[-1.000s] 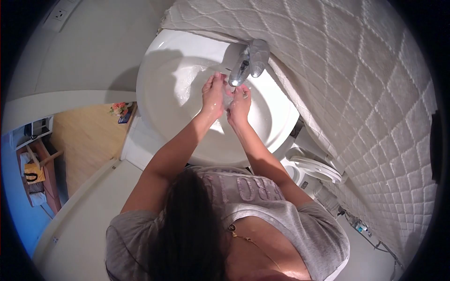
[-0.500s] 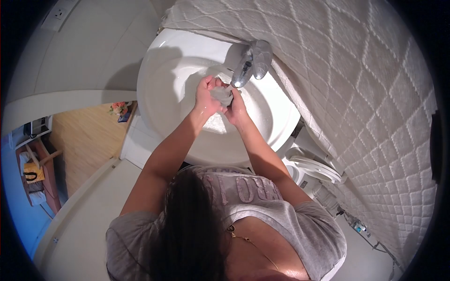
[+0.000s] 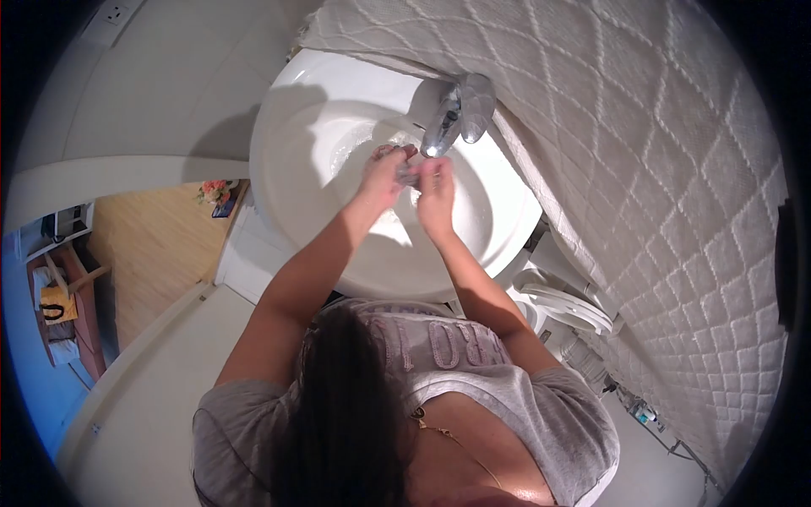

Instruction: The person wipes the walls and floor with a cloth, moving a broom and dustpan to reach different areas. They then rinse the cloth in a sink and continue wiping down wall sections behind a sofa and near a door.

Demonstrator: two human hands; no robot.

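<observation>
Both my hands are over the white sink basin (image 3: 296, 224), just under the tip of the chrome faucet (image 3: 443, 131). A small, crumpled grey cloth (image 3: 407, 175) is bunched up between them. My left hand (image 3: 382, 179) has its fingers curled round the cloth from the left. On the other side, my right hand (image 3: 435, 188) is closed at the cloth's right end, its fingers slightly smeared by motion. Most of the cloth is hidden by the fingers. Water (image 3: 359, 135) with a rippled, bright surface shows in the basin behind my left hand.
A quilted white fabric (image 3: 625, 127) hangs close along the right and behind the faucet. To the lower right stands a toilet with its seat (image 3: 566, 308). Left of the basin are a pale wall (image 3: 169, 101) and an opening onto a wooden floor (image 3: 152, 245) with flowers (image 3: 217, 193).
The cloth, spread across both palms before, is now bunched smaller. My right hand has turned and its fingers have closed at the cloth's end. My left fingers have curled further round it.
</observation>
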